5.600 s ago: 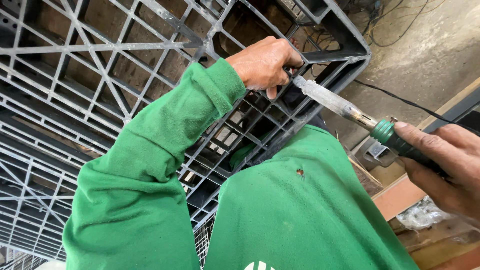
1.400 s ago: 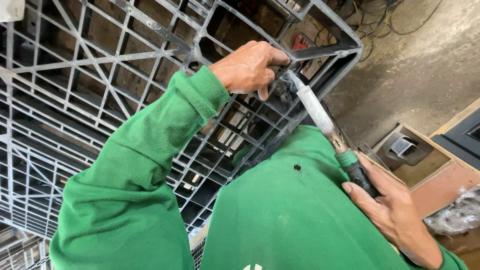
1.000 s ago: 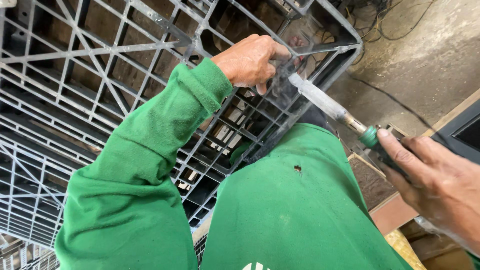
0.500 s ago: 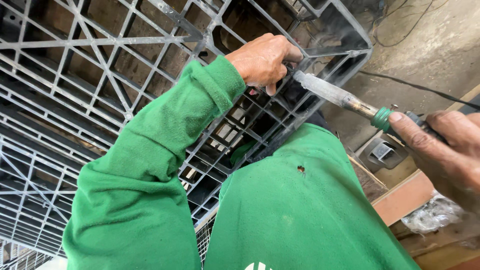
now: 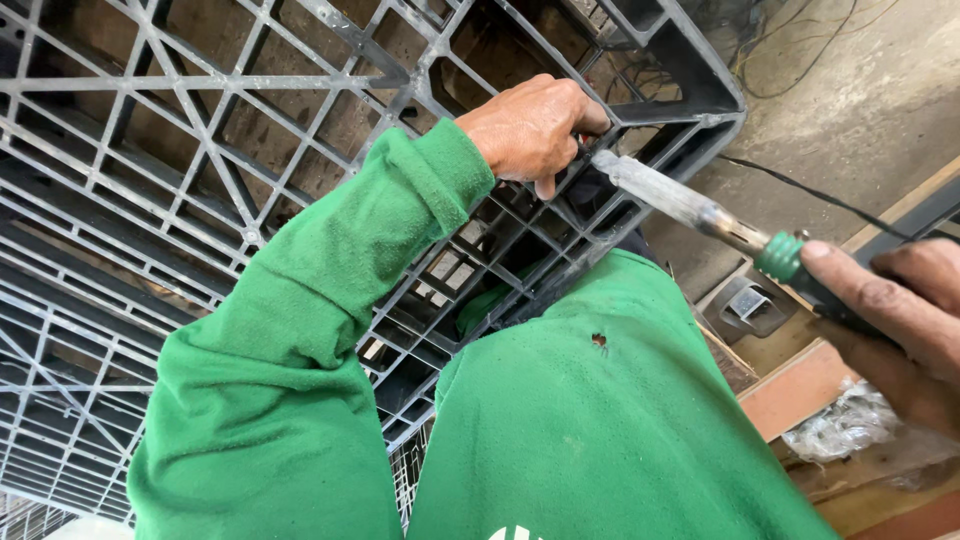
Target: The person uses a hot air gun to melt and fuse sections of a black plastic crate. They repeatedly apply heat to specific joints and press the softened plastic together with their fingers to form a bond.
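The soldering iron (image 5: 700, 212) is slanting down onto the black plastic pallet (image 5: 250, 190), its metal tip meeting a rib near the pallet's far right corner. The right hand (image 5: 895, 310) is gripping the iron's dark handle just behind its green collar, off the pallet's right edge. The left hand (image 5: 535, 130) is clenching around a rib right beside the tip, its green sleeve (image 5: 330, 320) crossing the grid. A black cable (image 5: 800, 190) is trailing over the concrete floor (image 5: 860, 100) beyond the pallet.
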